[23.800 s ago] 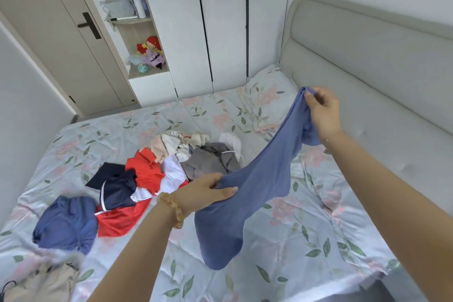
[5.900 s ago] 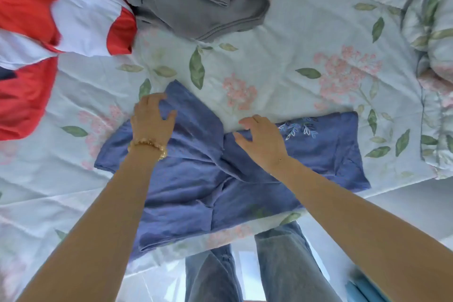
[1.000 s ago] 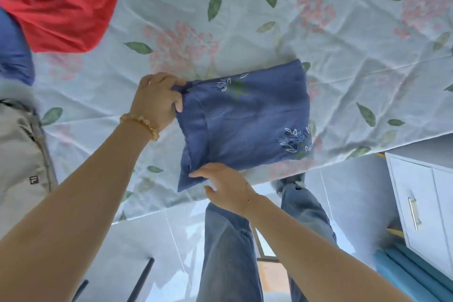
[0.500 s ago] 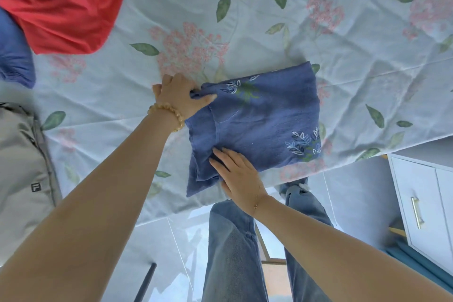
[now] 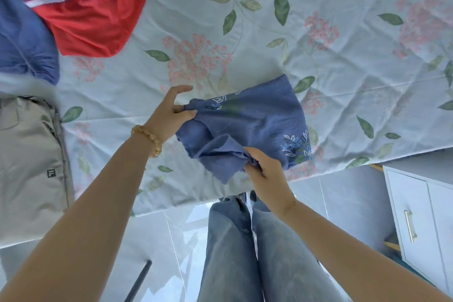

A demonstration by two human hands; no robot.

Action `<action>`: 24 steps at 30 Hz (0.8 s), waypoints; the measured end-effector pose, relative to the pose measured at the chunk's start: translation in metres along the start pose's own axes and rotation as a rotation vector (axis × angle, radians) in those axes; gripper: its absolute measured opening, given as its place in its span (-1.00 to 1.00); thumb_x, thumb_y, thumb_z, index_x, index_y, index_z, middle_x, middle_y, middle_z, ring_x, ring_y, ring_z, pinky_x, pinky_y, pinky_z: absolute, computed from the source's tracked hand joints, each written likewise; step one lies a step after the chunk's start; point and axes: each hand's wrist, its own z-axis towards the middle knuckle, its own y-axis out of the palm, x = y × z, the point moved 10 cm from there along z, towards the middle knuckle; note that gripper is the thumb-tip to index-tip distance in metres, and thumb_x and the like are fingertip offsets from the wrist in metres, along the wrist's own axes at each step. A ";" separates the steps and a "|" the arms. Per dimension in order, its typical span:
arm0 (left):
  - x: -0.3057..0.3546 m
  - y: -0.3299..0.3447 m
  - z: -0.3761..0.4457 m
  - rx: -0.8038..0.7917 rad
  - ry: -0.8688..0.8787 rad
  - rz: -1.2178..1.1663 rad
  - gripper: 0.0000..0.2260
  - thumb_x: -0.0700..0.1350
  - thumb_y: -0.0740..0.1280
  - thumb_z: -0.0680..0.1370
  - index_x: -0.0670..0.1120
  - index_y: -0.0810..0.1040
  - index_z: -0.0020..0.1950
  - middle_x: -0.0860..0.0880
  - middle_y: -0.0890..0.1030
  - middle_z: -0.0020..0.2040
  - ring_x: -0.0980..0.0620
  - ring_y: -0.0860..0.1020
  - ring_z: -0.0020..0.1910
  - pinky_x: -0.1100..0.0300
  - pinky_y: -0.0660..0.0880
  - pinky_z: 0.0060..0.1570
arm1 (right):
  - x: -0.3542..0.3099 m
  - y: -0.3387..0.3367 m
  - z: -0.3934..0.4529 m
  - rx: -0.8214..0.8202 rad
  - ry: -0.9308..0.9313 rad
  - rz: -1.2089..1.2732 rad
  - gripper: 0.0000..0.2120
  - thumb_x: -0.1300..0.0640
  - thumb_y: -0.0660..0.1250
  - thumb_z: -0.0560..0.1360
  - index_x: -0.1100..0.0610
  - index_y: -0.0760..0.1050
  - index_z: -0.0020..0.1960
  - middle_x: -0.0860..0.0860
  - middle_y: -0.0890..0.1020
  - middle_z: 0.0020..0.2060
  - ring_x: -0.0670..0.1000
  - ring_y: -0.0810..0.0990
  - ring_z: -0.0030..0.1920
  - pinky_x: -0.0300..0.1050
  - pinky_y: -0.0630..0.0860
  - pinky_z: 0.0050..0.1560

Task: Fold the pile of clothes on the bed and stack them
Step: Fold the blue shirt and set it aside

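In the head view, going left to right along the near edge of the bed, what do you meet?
Beige garment → left hand → folded blue garment → right hand → white bedside cabinet.

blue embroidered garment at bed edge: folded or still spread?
Folded, not finished. The blue garment is a compact rectangle, but a loose flap sticks out at its near corner, gripped by the right hand; the left hand pinches its far corner.

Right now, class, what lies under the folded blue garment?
The floral bedsheet shows all round the blue garment, which the left hand and right hand pinch. Anything directly beneath is covered.
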 end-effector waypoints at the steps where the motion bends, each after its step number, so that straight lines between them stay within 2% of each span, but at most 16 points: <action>1: 0.006 -0.001 -0.018 -0.008 -0.006 -0.020 -0.65 -0.28 0.27 0.59 0.11 0.45 0.26 -0.37 0.60 0.01 -0.20 0.58 -0.04 -0.15 0.52 0.04 | -0.009 -0.010 -0.008 -0.018 0.039 0.078 -0.70 0.43 0.21 0.54 0.14 0.58 0.11 -0.17 0.57 -0.27 -0.20 0.47 -0.24 -0.26 0.45 -0.12; 3: 0.006 -0.003 -0.046 -0.008 -0.047 -0.027 -0.73 -0.30 0.25 0.58 0.06 0.59 0.05 -0.19 0.66 0.00 -0.15 0.60 0.02 -0.05 0.54 0.05 | -0.023 -0.029 -0.021 -0.054 0.093 0.186 -0.71 0.41 0.23 0.56 0.10 0.59 0.08 0.06 0.64 -0.15 -0.09 0.52 -0.14 -0.10 0.50 -0.01; 5: 0.003 -0.007 -0.080 -0.011 -0.123 0.007 -0.75 -0.30 0.26 0.58 -0.01 0.65 -0.10 -0.04 0.68 -0.07 -0.05 0.60 -0.01 0.14 0.55 0.01 | -0.043 -0.045 -0.035 -0.107 0.144 0.298 -0.75 0.37 0.24 0.57 0.11 0.60 0.08 0.17 0.65 -0.10 -0.01 0.55 -0.10 -0.04 0.51 -0.03; 8: -0.013 -0.015 -0.132 -0.052 -0.285 0.012 -0.77 -0.30 0.26 0.58 -0.07 0.61 -0.17 0.02 0.66 -0.26 0.02 0.59 -0.18 0.11 0.55 -0.07 | -0.065 -0.060 -0.050 -0.217 0.255 0.523 -0.80 0.30 0.29 0.53 0.15 0.62 0.09 0.12 0.69 -0.08 0.04 0.65 -0.12 -0.14 0.58 -0.13; 10: -0.017 -0.024 -0.154 -0.062 -0.322 -0.074 -0.77 -0.37 0.23 0.58 -0.13 0.54 -0.19 0.06 0.64 -0.42 0.05 0.62 -0.34 0.16 0.58 -0.27 | -0.081 -0.058 -0.045 -0.341 0.309 0.623 -0.74 0.25 0.30 0.47 0.18 0.61 0.14 0.15 0.70 -0.02 0.07 0.69 -0.08 -0.14 0.62 -0.16; 11: -0.016 -0.029 -0.158 -0.059 -0.314 -0.099 -0.78 -0.39 0.21 0.58 -0.15 0.52 -0.19 0.06 0.63 -0.45 0.08 0.63 -0.40 0.20 0.57 -0.36 | -0.088 -0.055 -0.036 -0.394 0.318 0.608 -0.74 0.26 0.30 0.47 0.19 0.62 0.13 0.15 0.70 -0.03 0.08 0.70 -0.08 -0.15 0.61 -0.18; 13: -0.010 -0.041 -0.150 -0.015 -0.302 -0.217 -0.83 -0.33 0.18 0.60 -0.20 0.50 -0.13 0.00 0.63 -0.45 0.06 0.63 -0.43 0.21 0.57 -0.43 | -0.094 -0.048 0.000 -0.447 0.303 0.477 -0.76 0.35 0.26 0.52 0.14 0.67 -0.05 0.08 0.71 -0.16 0.02 0.70 -0.17 -0.19 0.59 -0.22; 14: -0.011 -0.044 -0.139 -0.002 -0.315 -0.325 -0.87 -0.26 0.19 0.60 -0.22 0.50 -0.09 -0.07 0.64 -0.40 0.01 0.63 -0.40 0.20 0.57 -0.42 | -0.090 -0.044 0.026 -0.440 0.290 0.406 -0.69 0.38 0.23 0.54 0.10 0.67 -0.15 0.04 0.70 -0.24 -0.01 0.68 -0.22 -0.21 0.58 -0.24; 15: -0.012 -0.044 -0.126 0.006 -0.335 -0.460 -0.86 -0.17 0.22 0.59 -0.21 0.50 -0.05 -0.14 0.64 -0.32 -0.06 0.64 -0.34 0.17 0.58 -0.39 | -0.084 -0.039 0.051 -0.420 0.288 0.363 -0.67 0.39 0.20 0.56 0.10 0.65 -0.18 0.03 0.68 -0.26 -0.01 0.67 -0.23 -0.20 0.57 -0.23; 16: -0.018 -0.043 -0.110 0.034 -0.362 -0.603 -0.82 -0.07 0.25 0.57 -0.19 0.51 -0.02 -0.19 0.64 -0.22 -0.11 0.64 -0.25 0.14 0.60 -0.31 | -0.071 -0.036 0.078 -0.383 0.297 0.329 -0.73 0.38 0.21 0.57 0.14 0.62 -0.10 0.03 0.67 -0.22 0.00 0.65 -0.19 -0.16 0.57 -0.18; 18: -0.048 -0.048 -0.080 0.209 -0.378 -0.800 -0.77 0.03 0.25 0.60 -0.12 0.49 0.08 -0.22 0.66 -0.02 -0.16 0.65 -0.10 0.04 0.58 -0.04 | -0.032 -0.034 0.120 -0.285 0.347 0.236 -0.84 0.29 0.26 0.58 0.17 0.51 0.14 0.04 0.61 -0.13 0.01 0.59 -0.13 -0.11 0.50 -0.02; 19: -0.067 -0.050 -0.071 0.325 -0.371 -0.816 -0.79 0.03 0.24 0.62 -0.09 0.45 0.14 -0.20 0.63 0.05 -0.12 0.63 -0.08 0.05 0.55 0.02 | -0.008 -0.038 0.132 -0.222 0.383 0.169 -0.80 0.24 0.31 0.57 0.15 0.47 0.18 0.02 0.56 -0.17 -0.02 0.54 -0.17 -0.09 0.45 0.01; 21: -0.108 -0.043 -0.071 0.487 -0.412 -0.659 -0.77 -0.04 0.24 0.63 -0.06 0.42 0.27 -0.12 0.54 0.09 0.01 0.53 -0.14 0.14 0.45 -0.09 | 0.025 -0.054 0.141 -0.084 0.389 0.032 -0.72 0.19 0.39 0.52 0.10 0.44 0.20 0.01 0.48 -0.24 -0.07 0.46 -0.24 -0.12 0.41 -0.03; 22: -0.126 -0.031 -0.077 0.519 -0.445 -0.561 -0.73 -0.07 0.27 0.62 -0.09 0.43 0.30 -0.10 0.52 0.07 0.02 0.50 -0.15 0.16 0.41 -0.15 | 0.035 -0.059 0.137 -0.047 0.380 0.003 -0.68 0.18 0.41 0.50 0.07 0.43 0.21 0.00 0.50 -0.21 -0.08 0.48 -0.22 -0.15 0.43 -0.06; 23: -0.142 -0.015 -0.085 0.519 -0.464 -0.492 -0.72 -0.07 0.33 0.58 -0.12 0.47 0.26 -0.10 0.50 0.00 -0.01 0.47 -0.15 0.15 0.38 -0.16 | 0.045 -0.062 0.128 -0.025 0.376 -0.014 -0.66 0.17 0.42 0.50 0.06 0.42 0.23 -0.01 0.55 -0.14 -0.07 0.53 -0.16 -0.19 0.47 -0.08; 24: -0.154 0.006 -0.094 0.484 -0.468 -0.444 -0.76 -0.07 0.39 0.54 -0.15 0.50 0.14 -0.12 0.48 -0.07 -0.02 0.43 -0.15 0.13 0.36 -0.14 | 0.056 -0.065 0.116 -0.019 0.377 -0.031 -0.65 0.15 0.42 0.50 0.08 0.44 0.25 0.01 0.60 -0.05 -0.04 0.57 -0.09 -0.19 0.50 -0.07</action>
